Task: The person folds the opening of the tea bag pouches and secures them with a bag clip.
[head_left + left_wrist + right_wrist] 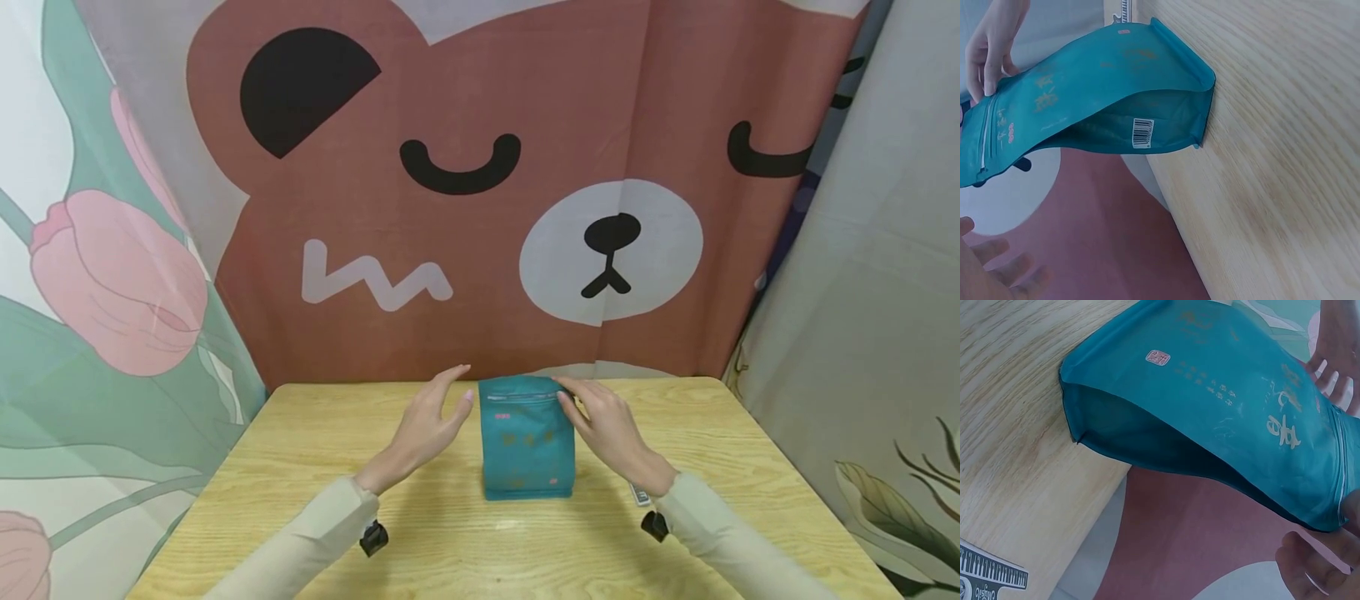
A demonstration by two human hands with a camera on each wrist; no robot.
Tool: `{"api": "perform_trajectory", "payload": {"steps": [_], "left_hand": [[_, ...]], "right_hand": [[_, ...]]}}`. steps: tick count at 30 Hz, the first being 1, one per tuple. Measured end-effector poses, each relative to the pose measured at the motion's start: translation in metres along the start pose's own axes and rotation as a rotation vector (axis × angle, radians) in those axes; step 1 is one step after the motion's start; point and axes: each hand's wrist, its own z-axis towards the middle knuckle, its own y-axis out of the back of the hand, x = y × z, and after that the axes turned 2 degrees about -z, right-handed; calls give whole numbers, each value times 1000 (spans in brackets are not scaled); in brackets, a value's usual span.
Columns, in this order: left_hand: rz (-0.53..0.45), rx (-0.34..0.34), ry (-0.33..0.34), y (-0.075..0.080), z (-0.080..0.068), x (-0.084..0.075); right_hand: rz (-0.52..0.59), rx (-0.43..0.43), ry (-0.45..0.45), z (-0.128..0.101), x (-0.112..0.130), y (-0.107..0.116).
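A teal zip pouch (528, 450) stands upright on the wooden table, with gold lettering and small pink marks on its front. Near its top runs a zip strip (525, 397). My right hand (609, 425) pinches the pouch's upper right edge between thumb and fingers. To the left of the pouch, my left hand (422, 427) is raised with its fingers spread, apart from it and holding nothing. In the left wrist view a barcode (1143, 133) shows on the pouch's side fold. The pouch's inside is hidden.
A flat black-and-white printed piece (991, 572) lies on the table (315, 467) at the right, partly under my right wrist in the head view. Behind the table's far edge hangs a curtain with a bear print (480, 225). Patterned cloths hang at both sides.
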Motion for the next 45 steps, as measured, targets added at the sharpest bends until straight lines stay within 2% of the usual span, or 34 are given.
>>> {"api": "perform_trajectory", "payload": {"steps": [12, 21, 32, 36, 40, 45], "left_hand": [[-15, 15, 8, -3, 1, -4], [-42, -3, -29, -7, 3, -8], [-135, -14, -133, -11, 4, -10], [-165, 5, -166, -13, 6, -13], [-183, 40, -171, -15, 7, -16], [-177, 35, -161, -17, 7, -17]], "right_hand": [[-12, -13, -7, 3, 2, -1], [3, -17, 3, 4, 1, -1], [23, 0, -2, 2, 3, -2], [18, 3, -6, 2, 3, -2], [15, 5, -7, 2, 3, -2], [10, 7, -6, 1, 2, -2]]}}
